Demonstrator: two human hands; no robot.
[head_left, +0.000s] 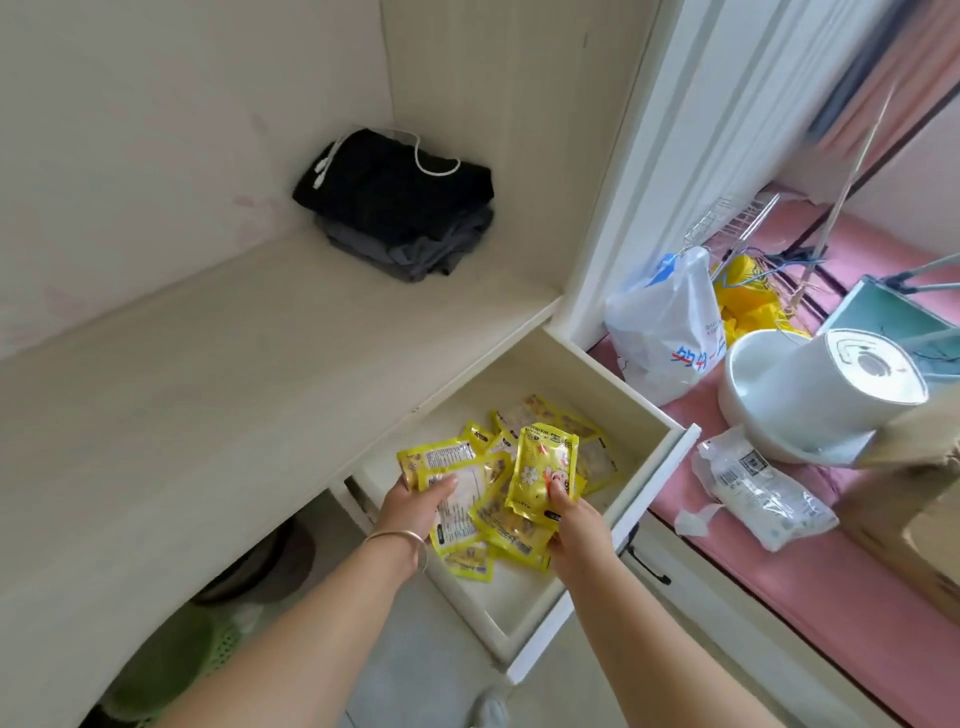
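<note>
A cream drawer (652, 470) stands pulled out under a desk, with several yellow snack packets (592, 457) lying loose in it. My left hand (410, 512), with a bracelet on the wrist, grips a fanned stack of yellow packets (467, 499), thumb on top. My right hand (576, 530) pinches a single yellow packet (543, 470) upright by its lower edge, thumb on its front. Both hands are over the near half of the drawer.
The cream desk top (234, 389) holds folded dark clothes (400, 202) in the back corner. To the right, a pink surface (810, 587) carries a white plastic bag (665, 327), a white appliance with a bowl (810, 389) and a clear wrapped pack (758, 483).
</note>
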